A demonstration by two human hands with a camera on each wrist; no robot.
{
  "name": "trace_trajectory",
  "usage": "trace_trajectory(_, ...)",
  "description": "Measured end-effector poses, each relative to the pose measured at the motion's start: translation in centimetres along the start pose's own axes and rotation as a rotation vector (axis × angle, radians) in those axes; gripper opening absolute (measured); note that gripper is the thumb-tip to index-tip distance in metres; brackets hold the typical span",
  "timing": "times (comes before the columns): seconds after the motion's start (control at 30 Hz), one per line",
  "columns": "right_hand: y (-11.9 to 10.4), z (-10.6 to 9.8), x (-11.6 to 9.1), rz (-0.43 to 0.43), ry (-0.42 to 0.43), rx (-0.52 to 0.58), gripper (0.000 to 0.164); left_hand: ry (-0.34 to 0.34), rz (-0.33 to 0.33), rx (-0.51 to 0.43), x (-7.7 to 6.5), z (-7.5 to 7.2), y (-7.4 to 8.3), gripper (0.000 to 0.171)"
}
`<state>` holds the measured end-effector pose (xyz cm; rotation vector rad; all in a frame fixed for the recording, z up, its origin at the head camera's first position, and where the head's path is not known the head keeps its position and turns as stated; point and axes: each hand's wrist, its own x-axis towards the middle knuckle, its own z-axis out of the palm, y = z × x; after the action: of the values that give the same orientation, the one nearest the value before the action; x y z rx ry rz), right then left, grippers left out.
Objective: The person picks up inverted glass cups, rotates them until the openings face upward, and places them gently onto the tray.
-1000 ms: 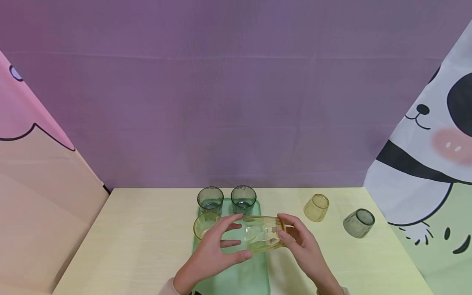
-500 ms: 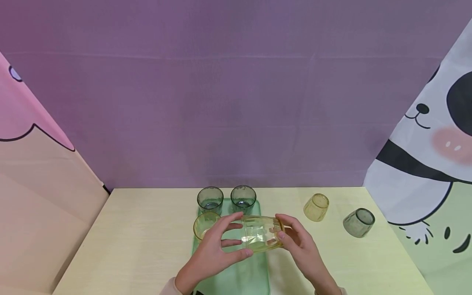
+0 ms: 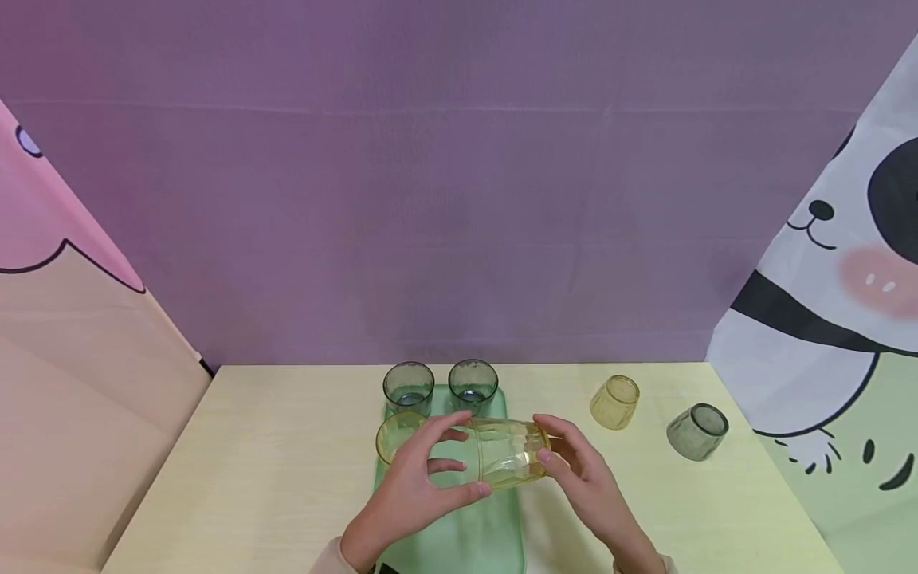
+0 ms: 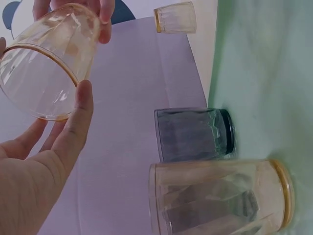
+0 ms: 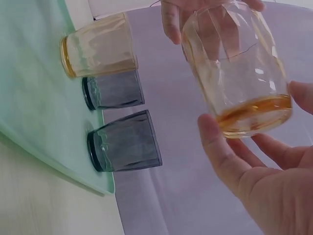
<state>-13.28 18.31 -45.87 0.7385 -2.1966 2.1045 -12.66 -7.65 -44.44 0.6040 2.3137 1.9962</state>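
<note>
A clear yellow drinking glass (image 3: pixel 511 454) is held on its side above the green tray (image 3: pixel 476 538). My left hand (image 3: pixel 423 478) grips it at the open rim, thumb and fingers spread around the edge, as the left wrist view shows. At the thick amber base, my right hand (image 3: pixel 591 486) pinches it between thumb and fingers. Another yellow glass (image 4: pixel 215 196) stands upright on the tray, partly behind my left hand in the head view. Behind it, two dark grey glasses (image 3: pixel 409 388) stand upright side by side at the tray's far end.
On the table (image 3: pixel 287 478) to the right, a yellow glass (image 3: pixel 614 404) and a grey glass (image 3: pixel 697 433) stand upside down. A purple cloth (image 3: pixel 459 199) hangs behind the table. Printed cloths flank both sides.
Both hands and the held glass have shifted slightly left. The glass appears turned a little, with its reflections changed. The other glasses stay put.
</note>
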Motion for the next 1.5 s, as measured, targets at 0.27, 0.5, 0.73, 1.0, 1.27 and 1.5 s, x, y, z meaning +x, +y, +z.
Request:
trace_trajectory(0.27,0.1,-0.6,0.1,-0.006,0.016,-0.05,0.038,0.03,0.002,0.133,0.2,-0.2,0.2,0.075)
trace_trajectory(0.5,0.2,-1.1,0.0,0.005,0.033,-0.111,0.039,0.069,0.016,0.35,0.4,-0.1,0.1,0.075)
trace_trajectory(0.73,0.6,-1.8,-0.3,0.045,0.078,-0.243,0.041,0.111,0.039,0.586,0.9,-0.1,-0.2,0.076)
trace_trajectory(1.0,1.3,-3.0,-0.3,-0.023,0.129,-0.527,0.049,0.121,0.12,0.705,1.2,-0.2,-0.8,0.074)
trace_trajectory(1.27,1.2,-3.9,-0.3,-0.113,0.16,-0.82,0.052,0.108,0.129,0.773,1.7,-0.3,-1.0,0.076)
trace_trajectory(1.5,0.8,-4.7,-0.2,-0.195,0.204,-0.928,0.05,0.08,0.11,0.819,2.3,-0.5,-1.2,0.075)
